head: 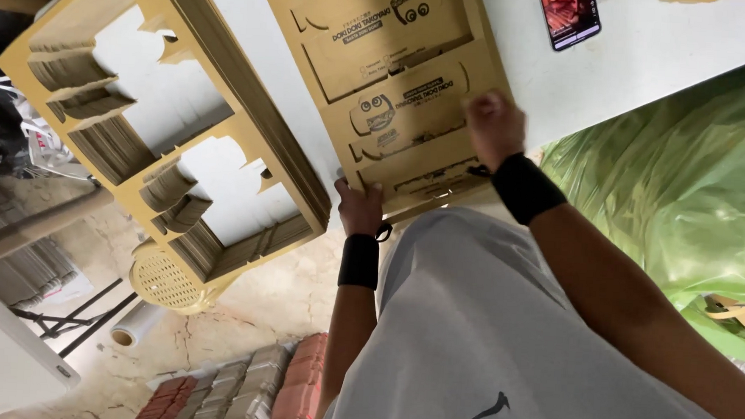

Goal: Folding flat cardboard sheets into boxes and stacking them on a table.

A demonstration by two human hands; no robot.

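Currently: left hand [360,207] curled, gripping the near edge of the printed die-cut cardboard stack [396,83] on the white table [652,54]; right hand [493,122] fisted, knuckles pressing its near right corner. Punched-out frame stack [165,114] just beside; phone [569,16] well apart.

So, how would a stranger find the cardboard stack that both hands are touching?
Start at the white table. Two brown cardboard stacks lie on it; take the one at the table's near edge, where the left hand and right hand rest. This printed cardboard stack is still uncut and solid, while the neighbouring punched-out stack has big holes.
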